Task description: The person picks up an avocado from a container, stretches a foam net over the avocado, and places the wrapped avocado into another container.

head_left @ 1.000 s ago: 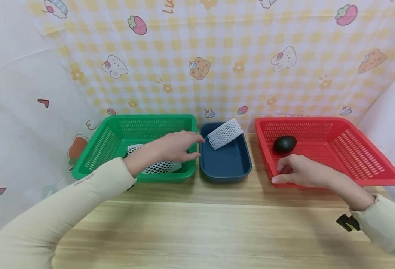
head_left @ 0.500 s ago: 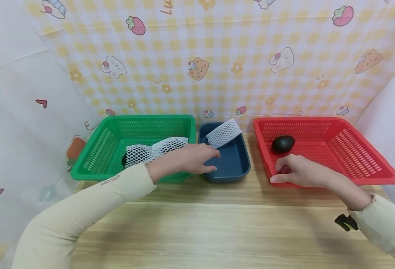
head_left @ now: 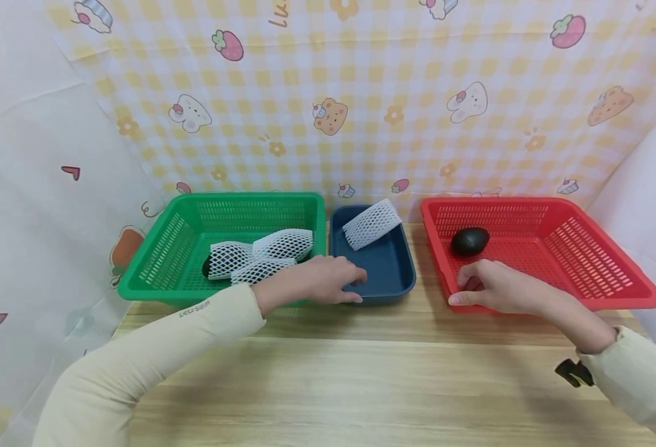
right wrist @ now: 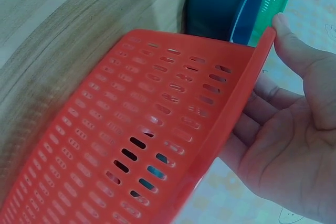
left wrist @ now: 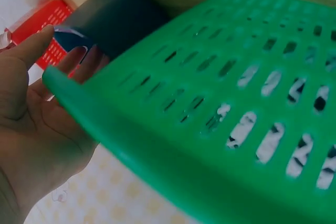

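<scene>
My left hand (head_left: 328,279) is at the near rim of the dark blue tray (head_left: 375,273), thumb at the front edge and fingers bent over inside. The left wrist view shows its thumb right at that rim. A white foam net sleeve (head_left: 373,225) leans in the tray's back part. My right hand (head_left: 498,285) grips the near-left rim of the red basket (head_left: 551,248), thumb outside and fingers inside. Behind it in that basket lies a dark avocado (head_left: 470,241). In the green basket (head_left: 194,205), several dark fruits in white foam nets (head_left: 230,259) lie together, partly behind my left forearm.
The blue tray stands between the two baskets on a wooden table (head_left: 373,385). A yellow checked cloth (head_left: 361,143) hangs right behind them, with white cloth (head_left: 26,217) at the left side. My left forearm crosses over the green basket's front rim.
My left hand has moved right and down from the green basket's edge to the blue tray's near rim, its fingers bending. The right hand has stayed at the red basket's rim.
</scene>
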A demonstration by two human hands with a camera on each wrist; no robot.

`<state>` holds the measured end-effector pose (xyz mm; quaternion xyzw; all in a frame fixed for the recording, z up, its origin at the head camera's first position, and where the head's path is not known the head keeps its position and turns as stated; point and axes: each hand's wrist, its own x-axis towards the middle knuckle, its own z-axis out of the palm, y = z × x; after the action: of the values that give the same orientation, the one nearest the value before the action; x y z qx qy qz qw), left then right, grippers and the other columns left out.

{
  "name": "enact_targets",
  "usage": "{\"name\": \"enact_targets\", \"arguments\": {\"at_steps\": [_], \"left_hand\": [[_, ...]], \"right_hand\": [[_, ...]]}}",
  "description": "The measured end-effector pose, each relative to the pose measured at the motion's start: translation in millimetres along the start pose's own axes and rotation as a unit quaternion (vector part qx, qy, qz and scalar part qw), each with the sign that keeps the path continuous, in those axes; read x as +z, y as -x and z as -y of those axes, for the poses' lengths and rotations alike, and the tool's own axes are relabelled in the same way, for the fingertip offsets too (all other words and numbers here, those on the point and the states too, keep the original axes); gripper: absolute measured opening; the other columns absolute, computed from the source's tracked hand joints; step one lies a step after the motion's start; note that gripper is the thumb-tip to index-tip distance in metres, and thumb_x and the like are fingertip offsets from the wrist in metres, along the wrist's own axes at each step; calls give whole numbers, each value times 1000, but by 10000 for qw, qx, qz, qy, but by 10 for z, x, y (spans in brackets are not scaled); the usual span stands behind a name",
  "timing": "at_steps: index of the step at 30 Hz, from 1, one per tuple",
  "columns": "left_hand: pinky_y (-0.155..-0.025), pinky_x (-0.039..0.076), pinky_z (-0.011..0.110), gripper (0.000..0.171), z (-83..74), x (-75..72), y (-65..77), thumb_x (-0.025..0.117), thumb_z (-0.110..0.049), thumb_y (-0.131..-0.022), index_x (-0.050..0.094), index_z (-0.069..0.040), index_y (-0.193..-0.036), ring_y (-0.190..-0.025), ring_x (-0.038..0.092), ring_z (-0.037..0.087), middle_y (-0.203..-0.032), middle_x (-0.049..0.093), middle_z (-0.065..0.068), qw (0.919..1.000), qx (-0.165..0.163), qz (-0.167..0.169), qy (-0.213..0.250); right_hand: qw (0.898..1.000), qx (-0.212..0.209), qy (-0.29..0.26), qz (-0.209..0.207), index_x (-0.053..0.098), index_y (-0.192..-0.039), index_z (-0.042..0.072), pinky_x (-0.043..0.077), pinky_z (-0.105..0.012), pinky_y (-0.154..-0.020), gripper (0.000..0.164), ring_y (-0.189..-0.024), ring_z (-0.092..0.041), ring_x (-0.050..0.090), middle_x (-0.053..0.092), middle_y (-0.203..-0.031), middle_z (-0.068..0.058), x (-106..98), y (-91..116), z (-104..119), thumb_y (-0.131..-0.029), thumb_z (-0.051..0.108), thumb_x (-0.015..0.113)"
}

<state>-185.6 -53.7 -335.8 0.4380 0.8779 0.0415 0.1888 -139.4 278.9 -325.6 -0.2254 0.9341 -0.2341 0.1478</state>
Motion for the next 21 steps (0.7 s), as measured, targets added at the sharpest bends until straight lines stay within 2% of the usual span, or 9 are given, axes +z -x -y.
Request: {"name": "enact_targets", "arguments": {"at_steps": [9, 21], "left_hand": [[-71, 54, 30, 24, -8, 134, -16, 64, -22, -102, 71, -18, -125, -89, 65, 12, -109, 71, -3, 9995, 74, -159, -244], [-68, 54, 29, 25, -17, 185, -20, 65, -21, -101, 72, -21, -125, -86, 65, 14, -110, 72, -3, 9989, -33, -355, -320]], "right_hand": [[10000, 9, 0, -73, 71, -93, 16, 46, -28, -59, 25, -70, -14, 55, 58, -76, 6, 27, 6, 6, -84, 34, 85], [9989, -289, 361, -69, 70, -93, 18, 47, -27, -58, 28, -64, -9, 57, 59, -73, 11, -3, 22, 19, -84, 40, 84]]}}
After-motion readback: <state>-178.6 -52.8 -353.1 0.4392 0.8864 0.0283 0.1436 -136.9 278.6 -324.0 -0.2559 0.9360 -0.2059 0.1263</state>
